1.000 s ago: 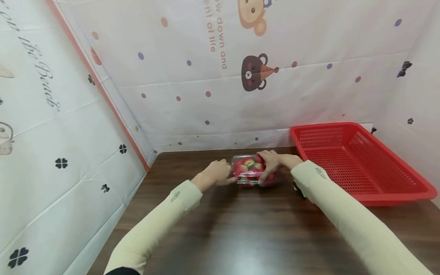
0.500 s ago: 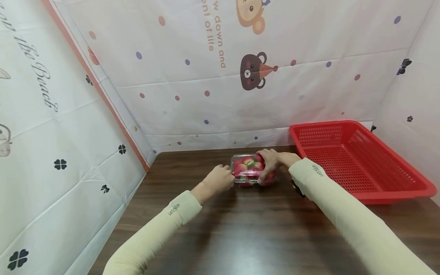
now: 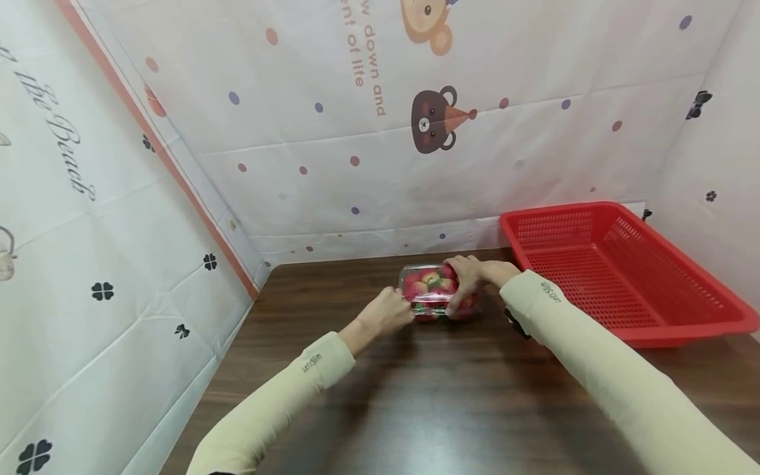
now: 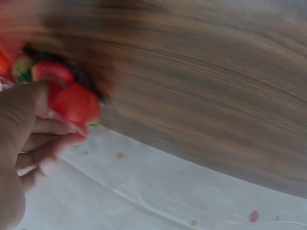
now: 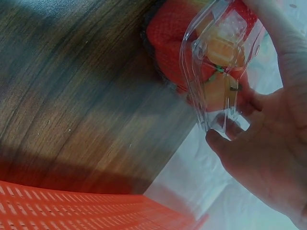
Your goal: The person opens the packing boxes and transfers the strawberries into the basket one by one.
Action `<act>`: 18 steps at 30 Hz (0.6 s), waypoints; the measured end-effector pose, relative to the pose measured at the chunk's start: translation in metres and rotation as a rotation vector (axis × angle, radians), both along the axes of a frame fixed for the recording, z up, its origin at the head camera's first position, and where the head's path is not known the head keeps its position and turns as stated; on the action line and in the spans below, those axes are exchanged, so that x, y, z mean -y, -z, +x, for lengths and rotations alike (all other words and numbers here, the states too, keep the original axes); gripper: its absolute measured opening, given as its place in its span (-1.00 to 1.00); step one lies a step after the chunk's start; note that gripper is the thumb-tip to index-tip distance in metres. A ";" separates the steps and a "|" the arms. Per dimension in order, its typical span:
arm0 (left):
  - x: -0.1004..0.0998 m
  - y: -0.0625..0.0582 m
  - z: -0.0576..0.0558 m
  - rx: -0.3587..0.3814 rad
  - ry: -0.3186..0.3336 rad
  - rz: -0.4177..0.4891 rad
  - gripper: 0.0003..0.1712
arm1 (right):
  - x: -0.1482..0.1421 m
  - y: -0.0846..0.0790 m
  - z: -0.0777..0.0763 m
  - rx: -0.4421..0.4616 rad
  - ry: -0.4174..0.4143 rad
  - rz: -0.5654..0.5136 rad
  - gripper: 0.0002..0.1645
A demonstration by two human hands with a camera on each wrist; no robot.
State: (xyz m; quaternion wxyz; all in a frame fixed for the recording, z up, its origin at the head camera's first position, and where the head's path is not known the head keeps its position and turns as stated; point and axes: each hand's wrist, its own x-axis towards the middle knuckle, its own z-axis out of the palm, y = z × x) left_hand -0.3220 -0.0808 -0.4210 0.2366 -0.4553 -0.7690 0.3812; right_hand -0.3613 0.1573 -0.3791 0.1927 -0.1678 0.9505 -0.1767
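A clear plastic clamshell box full of red and yellow fruit sits on the dark wood table, toward the back. My right hand grips the box's right end, thumb on the front and fingers over the top and back. At the left end my left hand has curled fingers on the front corner. The left wrist view has the left thumb and fingers pinching the box's edge, beside red fruit. In the right wrist view, the clear rim lies along the right fingers, whose far tips are partly hidden.
A red perforated plastic basket stands to the right of the box, close to the right forearm. Printed white sheeting hangs behind the table and along both sides. A dark object shows under the right sleeve cuff.
The left hand has shifted slightly forward and right along the box's left end, its fingers curling in from a looser spread. The right hand keeps its grip. The box stays in place.
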 end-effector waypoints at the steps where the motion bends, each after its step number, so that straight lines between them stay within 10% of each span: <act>1: 0.001 0.000 -0.001 -0.004 0.018 0.005 -0.65 | 0.000 -0.001 0.000 0.002 0.006 0.009 0.42; 12: 0.020 -0.005 -0.008 0.015 0.092 0.136 -0.71 | 0.000 -0.003 -0.005 0.016 -0.035 0.037 0.49; 18: 0.028 -0.009 -0.008 0.298 -0.152 0.467 -0.63 | 0.005 -0.018 0.019 -0.035 -0.079 0.204 0.42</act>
